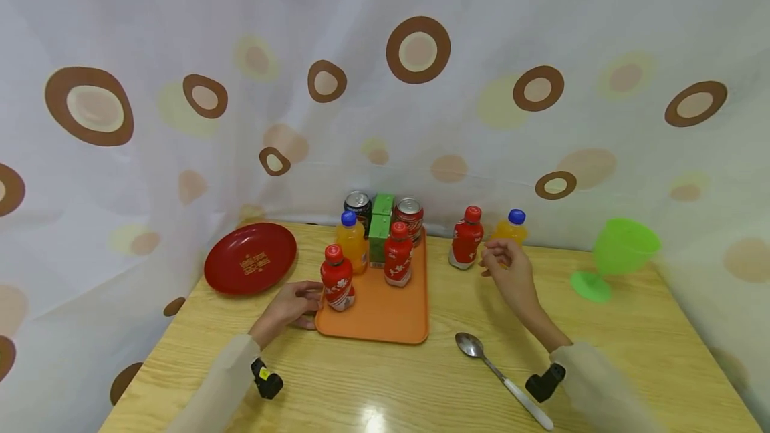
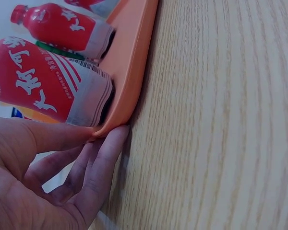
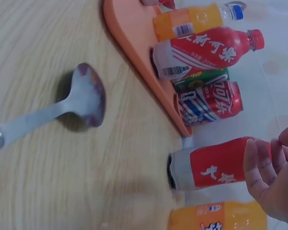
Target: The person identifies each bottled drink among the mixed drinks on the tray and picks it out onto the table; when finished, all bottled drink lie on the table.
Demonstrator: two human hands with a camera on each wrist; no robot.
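Note:
My left hand (image 1: 290, 306) (image 2: 62, 177) pinches the rim of the orange tray (image 1: 385, 319) (image 2: 134, 57) at its left side, thumb on top and fingers along the outside. Just inside that rim stands a red bottle (image 1: 338, 286) (image 2: 38, 76). Another red bottle (image 1: 398, 258) (image 3: 197, 52), an orange drink bottle (image 1: 351, 242), green cartons (image 1: 379, 232) and cans share the tray. My right hand (image 1: 511, 276) (image 3: 278, 177), fingers loosely bent and holding nothing visible, is beside a red bottle (image 1: 465, 242) (image 3: 216, 163) off the tray, partly covering an orange drink bottle (image 1: 510, 229) (image 3: 221, 215).
A red plate (image 1: 251, 259) lies left of the tray. The white-handled spoon (image 1: 505, 379) (image 3: 86, 96) rests on the table's front right part. A green goblet (image 1: 622, 249) stands at the far right, with a patterned curtain (image 1: 361, 132) behind everything.

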